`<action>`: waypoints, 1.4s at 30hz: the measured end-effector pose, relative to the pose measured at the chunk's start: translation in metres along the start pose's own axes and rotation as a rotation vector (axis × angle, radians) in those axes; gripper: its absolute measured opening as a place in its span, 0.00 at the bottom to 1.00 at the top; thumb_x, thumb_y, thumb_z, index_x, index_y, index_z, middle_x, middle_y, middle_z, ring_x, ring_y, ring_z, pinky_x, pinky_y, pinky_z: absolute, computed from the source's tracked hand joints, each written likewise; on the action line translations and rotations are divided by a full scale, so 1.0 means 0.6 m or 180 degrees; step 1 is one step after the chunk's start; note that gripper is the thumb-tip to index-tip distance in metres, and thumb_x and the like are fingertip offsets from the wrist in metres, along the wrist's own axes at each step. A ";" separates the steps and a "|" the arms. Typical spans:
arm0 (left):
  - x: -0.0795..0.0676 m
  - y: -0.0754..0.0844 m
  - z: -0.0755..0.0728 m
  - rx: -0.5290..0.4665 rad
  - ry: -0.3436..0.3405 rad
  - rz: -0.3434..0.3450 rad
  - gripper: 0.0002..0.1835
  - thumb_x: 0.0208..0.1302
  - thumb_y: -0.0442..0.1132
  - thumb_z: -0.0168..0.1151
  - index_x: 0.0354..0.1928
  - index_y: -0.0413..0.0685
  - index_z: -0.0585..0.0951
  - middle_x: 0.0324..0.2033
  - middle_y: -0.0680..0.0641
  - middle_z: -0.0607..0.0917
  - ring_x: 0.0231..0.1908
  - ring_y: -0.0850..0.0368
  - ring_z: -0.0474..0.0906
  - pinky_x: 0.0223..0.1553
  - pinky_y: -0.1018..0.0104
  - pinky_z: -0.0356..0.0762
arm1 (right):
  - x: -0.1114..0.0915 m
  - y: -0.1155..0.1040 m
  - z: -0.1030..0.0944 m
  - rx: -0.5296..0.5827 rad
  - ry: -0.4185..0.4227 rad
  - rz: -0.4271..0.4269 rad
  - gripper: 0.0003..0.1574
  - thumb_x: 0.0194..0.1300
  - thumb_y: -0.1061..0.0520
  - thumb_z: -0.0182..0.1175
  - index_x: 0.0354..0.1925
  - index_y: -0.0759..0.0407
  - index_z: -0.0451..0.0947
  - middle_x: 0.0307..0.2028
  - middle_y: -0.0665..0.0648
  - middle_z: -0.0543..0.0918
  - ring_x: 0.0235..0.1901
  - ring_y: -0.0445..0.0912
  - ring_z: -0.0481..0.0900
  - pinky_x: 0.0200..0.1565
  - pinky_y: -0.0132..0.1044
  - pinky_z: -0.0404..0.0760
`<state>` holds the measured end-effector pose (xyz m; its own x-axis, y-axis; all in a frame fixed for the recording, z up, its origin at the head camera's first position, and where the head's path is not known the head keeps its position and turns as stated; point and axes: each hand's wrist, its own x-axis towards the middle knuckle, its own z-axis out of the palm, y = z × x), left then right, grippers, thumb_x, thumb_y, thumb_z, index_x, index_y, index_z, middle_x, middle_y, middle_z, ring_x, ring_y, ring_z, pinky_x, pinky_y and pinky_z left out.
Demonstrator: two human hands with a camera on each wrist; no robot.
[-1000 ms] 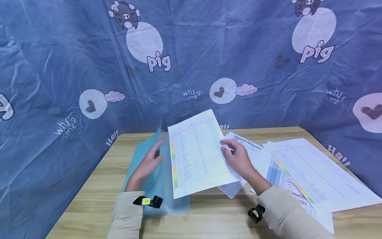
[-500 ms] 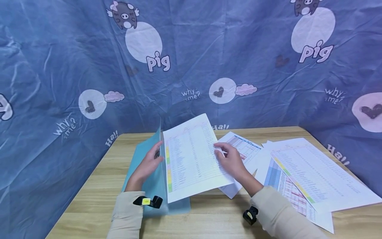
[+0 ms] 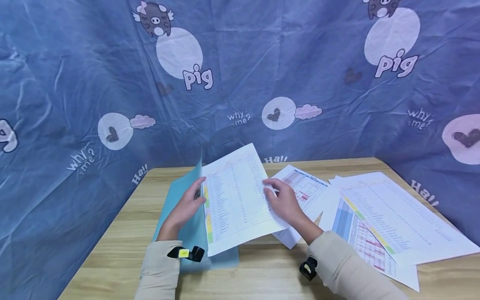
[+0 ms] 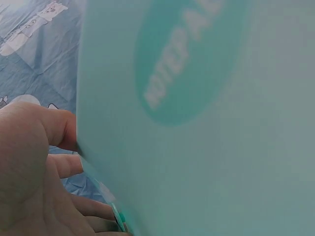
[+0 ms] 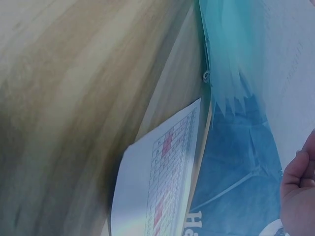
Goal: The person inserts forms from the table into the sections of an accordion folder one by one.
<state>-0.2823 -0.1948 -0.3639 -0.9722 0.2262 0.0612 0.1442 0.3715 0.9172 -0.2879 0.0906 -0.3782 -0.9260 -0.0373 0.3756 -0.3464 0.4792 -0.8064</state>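
Observation:
My left hand (image 3: 183, 211) grips the raised edge of a translucent teal plastic folder (image 3: 176, 196). The left wrist view shows this folder (image 4: 197, 167) up close with blurred white lettering in a green oval, my left thumb and fingers (image 4: 37, 172) at its edge. My right hand (image 3: 284, 203) pinches the right edge of a printed paper sheet (image 3: 234, 200) with a table and a yellow-green strip down its left side. The sheet is tilted up, its left edge inside the folder behind my left fingertips. In the right wrist view my right hand (image 5: 299, 191) holds the sheet (image 5: 290, 64).
Behind my right hand lies another printed sheet (image 3: 309, 185) with blue and red cells. Several overlapping printed sheets (image 3: 397, 216) spread over the right of the wooden table (image 3: 277, 279). A blue patterned cloth (image 3: 240, 62) hangs around the back and sides.
My right hand has moved left, bringing the paper sheet's left edge from beside the folder to inside it. My left hand has stayed in place on the folder.

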 end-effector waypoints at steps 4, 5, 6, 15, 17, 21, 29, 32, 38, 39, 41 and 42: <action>0.000 -0.001 0.001 0.0067 0.0012 -0.0052 0.34 0.67 0.31 0.42 0.74 0.54 0.48 0.72 0.43 0.53 0.73 0.47 0.43 0.68 0.43 0.45 | 0.002 0.000 -0.002 -0.0055 0.0062 0.0017 0.16 0.63 0.61 0.56 0.50 0.62 0.79 0.52 0.63 0.79 0.57 0.57 0.74 0.54 0.49 0.75; 0.000 -0.002 0.001 0.0075 0.0016 -0.0059 0.34 0.67 0.32 0.42 0.74 0.54 0.48 0.72 0.43 0.53 0.73 0.47 0.43 0.68 0.43 0.44 | 0.003 0.000 -0.001 -0.0068 0.0070 0.0019 0.17 0.63 0.62 0.56 0.50 0.62 0.79 0.52 0.63 0.79 0.57 0.58 0.74 0.54 0.49 0.75; 0.001 -0.002 0.002 0.0087 0.0018 -0.0065 0.34 0.67 0.32 0.42 0.74 0.55 0.48 0.72 0.43 0.53 0.73 0.47 0.42 0.68 0.43 0.44 | 0.003 0.000 -0.001 -0.0075 0.0073 0.0023 0.17 0.63 0.62 0.56 0.50 0.62 0.79 0.52 0.63 0.79 0.57 0.58 0.74 0.54 0.49 0.75; 0.001 -0.006 0.002 0.0030 0.0006 0.0002 0.34 0.67 0.31 0.42 0.74 0.50 0.49 0.72 0.43 0.54 0.72 0.46 0.44 0.68 0.44 0.44 | 0.005 -0.010 0.010 -0.0036 0.0057 0.0016 0.17 0.63 0.62 0.56 0.50 0.61 0.79 0.52 0.62 0.80 0.54 0.57 0.77 0.53 0.49 0.75; 0.001 -0.007 0.002 0.0046 0.0011 0.0011 0.34 0.67 0.31 0.42 0.74 0.49 0.49 0.72 0.43 0.54 0.72 0.46 0.43 0.68 0.44 0.44 | 0.007 -0.012 0.010 -0.0069 0.0063 -0.0015 0.17 0.63 0.61 0.56 0.50 0.61 0.79 0.52 0.62 0.81 0.53 0.56 0.78 0.52 0.49 0.76; 0.002 -0.006 0.002 0.0076 0.0002 0.0025 0.34 0.67 0.31 0.43 0.74 0.50 0.49 0.72 0.42 0.54 0.72 0.45 0.45 0.68 0.42 0.45 | 0.010 -0.014 0.008 -0.0097 0.0108 -0.0046 0.17 0.63 0.61 0.56 0.50 0.61 0.79 0.51 0.62 0.81 0.52 0.55 0.78 0.50 0.48 0.77; 0.003 -0.004 0.001 0.0015 0.0005 0.0027 0.34 0.67 0.31 0.42 0.74 0.49 0.48 0.72 0.43 0.54 0.72 0.47 0.43 0.68 0.43 0.44 | 0.014 -0.015 0.021 -0.0045 0.0084 0.0002 0.17 0.63 0.62 0.56 0.50 0.62 0.79 0.52 0.63 0.80 0.54 0.56 0.77 0.52 0.48 0.77; 0.002 -0.003 0.000 0.0062 0.0010 0.0007 0.34 0.67 0.32 0.43 0.74 0.50 0.48 0.72 0.44 0.53 0.73 0.47 0.42 0.68 0.43 0.43 | 0.013 -0.016 0.028 -0.0030 0.0070 0.0043 0.17 0.63 0.61 0.56 0.51 0.61 0.79 0.52 0.62 0.80 0.55 0.55 0.77 0.52 0.47 0.76; 0.002 -0.003 0.001 0.0109 0.0024 -0.0042 0.33 0.68 0.34 0.43 0.74 0.53 0.49 0.72 0.46 0.52 0.73 0.48 0.42 0.68 0.43 0.45 | 0.010 -0.023 0.040 0.0014 0.0090 0.0061 0.17 0.64 0.61 0.56 0.51 0.61 0.79 0.52 0.61 0.80 0.53 0.54 0.77 0.52 0.46 0.77; 0.002 -0.003 0.002 0.0112 0.0024 -0.0049 0.33 0.68 0.34 0.43 0.74 0.53 0.49 0.72 0.46 0.52 0.73 0.48 0.43 0.68 0.43 0.45 | 0.010 -0.024 0.043 0.0021 0.0088 0.0067 0.16 0.64 0.61 0.56 0.50 0.60 0.79 0.52 0.61 0.80 0.53 0.54 0.77 0.51 0.46 0.77; 0.002 -0.003 0.002 0.0105 0.0022 -0.0060 0.33 0.68 0.34 0.43 0.74 0.54 0.49 0.72 0.46 0.52 0.73 0.48 0.43 0.68 0.43 0.45 | 0.009 -0.025 0.049 0.0029 0.0097 0.0052 0.16 0.63 0.62 0.56 0.50 0.60 0.79 0.52 0.61 0.80 0.53 0.54 0.77 0.51 0.46 0.77; 0.001 -0.003 0.003 0.0097 0.0025 -0.0065 0.33 0.68 0.34 0.43 0.74 0.54 0.49 0.72 0.46 0.52 0.73 0.48 0.42 0.68 0.43 0.45 | 0.009 -0.025 0.052 0.0033 0.0097 0.0043 0.16 0.63 0.62 0.56 0.50 0.60 0.79 0.52 0.61 0.80 0.53 0.53 0.77 0.51 0.45 0.77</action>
<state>-0.2831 -0.1940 -0.3663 -0.9763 0.2114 0.0459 0.1299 0.4034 0.9058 -0.2922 0.0561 -0.3783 -0.9256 -0.0040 0.3784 -0.3357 0.4703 -0.8162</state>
